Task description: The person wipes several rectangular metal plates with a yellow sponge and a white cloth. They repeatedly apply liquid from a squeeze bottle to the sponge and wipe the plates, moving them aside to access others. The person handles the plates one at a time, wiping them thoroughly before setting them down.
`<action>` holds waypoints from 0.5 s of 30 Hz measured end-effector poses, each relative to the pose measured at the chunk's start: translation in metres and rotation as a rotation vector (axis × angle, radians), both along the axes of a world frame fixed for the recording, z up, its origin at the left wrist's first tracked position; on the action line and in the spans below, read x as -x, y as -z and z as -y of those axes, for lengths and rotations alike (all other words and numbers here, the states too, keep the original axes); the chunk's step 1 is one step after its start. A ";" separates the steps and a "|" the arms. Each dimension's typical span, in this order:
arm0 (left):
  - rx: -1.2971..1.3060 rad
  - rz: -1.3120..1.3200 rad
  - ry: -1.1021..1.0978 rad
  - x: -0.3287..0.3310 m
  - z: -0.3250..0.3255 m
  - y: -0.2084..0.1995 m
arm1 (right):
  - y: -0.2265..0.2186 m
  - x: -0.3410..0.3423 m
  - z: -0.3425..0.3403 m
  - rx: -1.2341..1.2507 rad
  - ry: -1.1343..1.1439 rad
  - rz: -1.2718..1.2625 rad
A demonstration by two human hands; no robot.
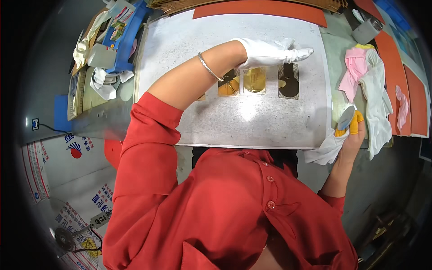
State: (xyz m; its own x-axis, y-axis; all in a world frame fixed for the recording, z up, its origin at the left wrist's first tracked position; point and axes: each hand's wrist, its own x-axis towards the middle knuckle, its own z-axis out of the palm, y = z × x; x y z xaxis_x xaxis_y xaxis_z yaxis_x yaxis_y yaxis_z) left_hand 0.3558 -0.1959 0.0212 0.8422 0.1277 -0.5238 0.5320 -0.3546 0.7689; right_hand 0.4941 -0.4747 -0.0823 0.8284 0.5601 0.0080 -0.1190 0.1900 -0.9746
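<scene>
My left hand [272, 53], in a white glove, reaches across the work surface with its fingers stretched out to the right. Just below it lies a row of small thin metal pieces: a gold and black piece [228, 86], a gold piece [254, 81] and a dark piece with a round shape [289, 85]. Part of another piece shows behind my forearm. At the right front edge, my right hand [357, 128] wears orange finger covers. It is closed on a white cloth [327, 149] and a flat grey oval piece [346, 118].
A speckled white sheet [202, 128] covers the table. Pink cloth [354, 67] and white cloth [377, 96] lie at the right, near a bottle [366, 31]. On the left stand a blue tray [121, 58] and a white bottle [100, 57]. An orange strip [261, 10] borders the back.
</scene>
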 end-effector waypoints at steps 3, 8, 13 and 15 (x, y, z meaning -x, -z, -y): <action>0.027 0.028 -0.048 -0.009 0.008 -0.001 | -0.004 0.003 -0.003 -0.001 0.005 -0.001; -0.021 0.167 0.042 -0.023 0.010 0.015 | -0.002 0.001 0.002 -0.004 -0.038 -0.025; -0.052 0.113 0.044 -0.050 0.033 0.016 | -0.005 0.004 0.002 -0.032 -0.052 -0.026; -0.097 0.134 0.066 -0.056 0.040 0.015 | -0.007 0.004 0.000 -0.035 -0.018 -0.041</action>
